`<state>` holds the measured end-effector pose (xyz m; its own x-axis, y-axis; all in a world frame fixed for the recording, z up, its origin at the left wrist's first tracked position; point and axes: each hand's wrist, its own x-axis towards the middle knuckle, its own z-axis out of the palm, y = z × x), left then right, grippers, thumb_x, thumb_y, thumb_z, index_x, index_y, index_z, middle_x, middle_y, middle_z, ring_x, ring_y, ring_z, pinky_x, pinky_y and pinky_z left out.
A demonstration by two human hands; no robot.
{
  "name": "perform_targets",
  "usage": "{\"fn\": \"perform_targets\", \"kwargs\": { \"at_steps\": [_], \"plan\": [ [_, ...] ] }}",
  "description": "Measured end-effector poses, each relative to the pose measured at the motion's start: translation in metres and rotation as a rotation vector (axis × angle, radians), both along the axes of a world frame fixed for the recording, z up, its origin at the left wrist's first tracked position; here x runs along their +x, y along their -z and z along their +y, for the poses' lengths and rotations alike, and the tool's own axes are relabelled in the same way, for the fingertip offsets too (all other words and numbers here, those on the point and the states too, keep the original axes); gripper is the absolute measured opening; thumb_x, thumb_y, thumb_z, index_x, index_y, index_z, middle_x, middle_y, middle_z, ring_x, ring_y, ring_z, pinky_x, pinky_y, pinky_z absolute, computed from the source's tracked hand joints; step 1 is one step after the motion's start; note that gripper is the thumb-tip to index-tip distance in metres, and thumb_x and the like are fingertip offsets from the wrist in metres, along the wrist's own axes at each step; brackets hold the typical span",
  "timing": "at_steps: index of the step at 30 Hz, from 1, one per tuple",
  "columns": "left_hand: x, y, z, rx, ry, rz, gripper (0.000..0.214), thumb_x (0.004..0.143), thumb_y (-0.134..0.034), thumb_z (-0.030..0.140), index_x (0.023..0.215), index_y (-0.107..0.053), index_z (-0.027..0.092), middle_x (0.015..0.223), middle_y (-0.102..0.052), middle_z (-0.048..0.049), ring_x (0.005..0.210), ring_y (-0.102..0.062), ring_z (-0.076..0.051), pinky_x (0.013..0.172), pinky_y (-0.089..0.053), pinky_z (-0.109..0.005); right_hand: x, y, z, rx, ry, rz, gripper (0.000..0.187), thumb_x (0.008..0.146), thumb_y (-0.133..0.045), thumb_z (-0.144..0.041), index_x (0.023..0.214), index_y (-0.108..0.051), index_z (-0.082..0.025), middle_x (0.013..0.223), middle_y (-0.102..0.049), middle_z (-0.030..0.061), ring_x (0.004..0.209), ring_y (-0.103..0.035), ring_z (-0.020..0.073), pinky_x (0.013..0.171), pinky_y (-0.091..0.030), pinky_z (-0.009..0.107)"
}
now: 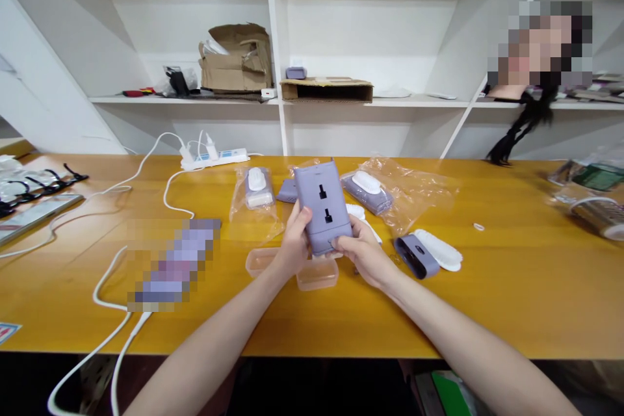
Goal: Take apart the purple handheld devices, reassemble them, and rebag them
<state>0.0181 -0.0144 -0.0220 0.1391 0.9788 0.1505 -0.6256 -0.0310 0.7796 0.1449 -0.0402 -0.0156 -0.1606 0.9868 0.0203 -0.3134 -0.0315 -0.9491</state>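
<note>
Honestly, the purple case (pixel 318 205) is finger-pinched low by left hand (pixel 292 244) and right hand (pixel 369 257), so easily dropped if grip's loosened.

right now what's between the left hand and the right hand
In the head view, a lilac case sits between the left hand and right hand, gripped by both.

Brightly and evenly lit indoors, with the outer view stretched by distortion.
Pale surfaces are shown on the white shelving (pixel 361 19), a soft sheen is left on the desk (pixel 517 299), and glints are caught by the clear plastic (pixel 424 192) near its back edge. Deep shadow is held below its front edge. Pixelated blocks are laid over a phone-like device (pixel 180 260) and a person's head (pixel 541 45).
</note>
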Motion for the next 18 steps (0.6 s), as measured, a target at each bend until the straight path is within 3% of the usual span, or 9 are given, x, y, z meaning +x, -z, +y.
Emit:
{"fn": "perform_targets", "kwargs": {
  "at_steps": [5,8,11,15,18],
  "plan": [
    [0.002,0.002,-0.006,-0.012,-0.08,0.026,0.043,0.073,-0.067,0.05,0.105,-0.058,0.023,0.108,-0.069,-0.0054,0.1,-0.064,-0.027,0.08,-0.054,-0.037,0.0,0.002,0.0,-0.059,-0.102,-0.007,0.03,0.054,-0.068,-0.009,0.083,-0.066,-0.016,0.071,-0.068,-0.0016,0.062,-0.06,0.0108,0.065,-0.05,0.025],
    [0.0,0.002,-0.008,-0.064,-0.07,0.032,0.047,0.071,-0.066,0.053,0.107,-0.058,0.022,0.097,-0.07,-0.0057,0.09,-0.067,-0.027,0.073,-0.054,-0.039,0.0,0.003,-0.001,-0.084,-0.137,-0.107,0.016,0.057,-0.072,-0.015,0.072,-0.065,-0.015,0.058,-0.064,-0.0024,0.049,-0.055,0.0097,0.05,-0.042,0.023],
    [-0.002,0.001,-0.011,-0.069,-0.088,-0.001,0.054,0.069,-0.065,0.058,0.108,-0.058,0.021,0.099,-0.069,-0.0076,0.093,-0.065,-0.028,0.077,-0.053,-0.039,-0.001,0.003,-0.001,-0.042,-0.121,-0.161,0.012,0.058,-0.073,-0.017,0.066,-0.064,-0.017,0.05,-0.059,-0.005,0.038,-0.044,0.007,0.04,-0.031,0.022],
    [0.001,0.001,-0.016,-0.017,-0.133,-0.013,0.058,0.067,-0.063,0.066,0.105,-0.061,0.021,0.104,-0.067,-0.0092,0.106,-0.061,-0.03,0.088,-0.049,-0.041,-0.006,0.002,-0.002,0.048,-0.073,-0.084,0.028,0.052,-0.074,-0.011,0.078,-0.071,-0.019,0.069,-0.069,-0.0034,0.061,-0.058,0.0116,0.06,-0.046,0.025],
    [0.004,0.003,-0.017,0.006,-0.188,-0.016,0.056,0.067,-0.063,0.068,0.101,-0.062,0.023,0.104,-0.067,-0.008,0.106,-0.06,-0.03,0.09,-0.049,-0.04,-0.011,0.002,-0.005,0.067,-0.021,-0.072,0.032,0.05,-0.074,-0.01,0.081,-0.072,-0.019,0.074,-0.07,-0.0031,0.068,-0.06,0.0142,0.069,-0.048,0.028]
  ]
}}
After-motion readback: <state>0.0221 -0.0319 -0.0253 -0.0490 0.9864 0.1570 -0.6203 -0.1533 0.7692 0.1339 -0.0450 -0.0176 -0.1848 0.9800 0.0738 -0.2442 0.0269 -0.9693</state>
